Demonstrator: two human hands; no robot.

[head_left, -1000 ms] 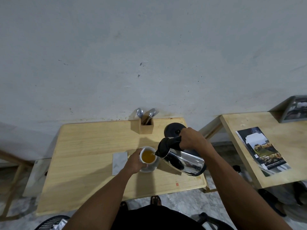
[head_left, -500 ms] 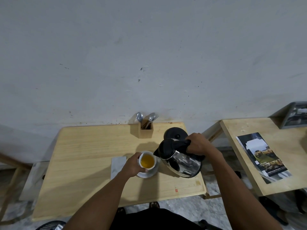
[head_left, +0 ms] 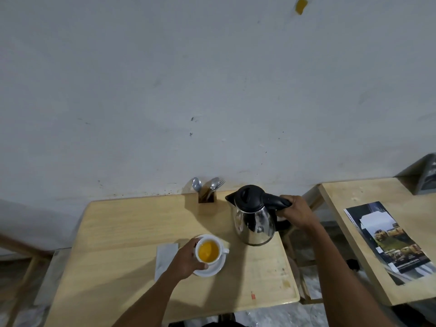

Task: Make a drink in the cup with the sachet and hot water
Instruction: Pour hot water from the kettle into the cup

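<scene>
A white cup [head_left: 208, 251] holding orange liquid stands on a white saucer [head_left: 212, 270] in the middle of the wooden table [head_left: 122, 232]. My left hand [head_left: 186, 260] is wrapped around the cup's left side. A steel kettle [head_left: 254, 223] with a black lid stands upright at the table's back right. My right hand [head_left: 297, 212] grips its black handle. A pale flat sachet [head_left: 165, 258] lies on the table just left of the cup, partly under my left wrist.
A wooden holder with spoons and a fork [head_left: 207, 192] stands at the back edge against the wall. A second wooden table [head_left: 354, 204] at the right carries a brochure [head_left: 387, 237]. A gap of floor separates the two tables.
The kettle has tipped back from pouring over the cup to upright and moved to the back right of the table. My left hand has stayed on the cup.
</scene>
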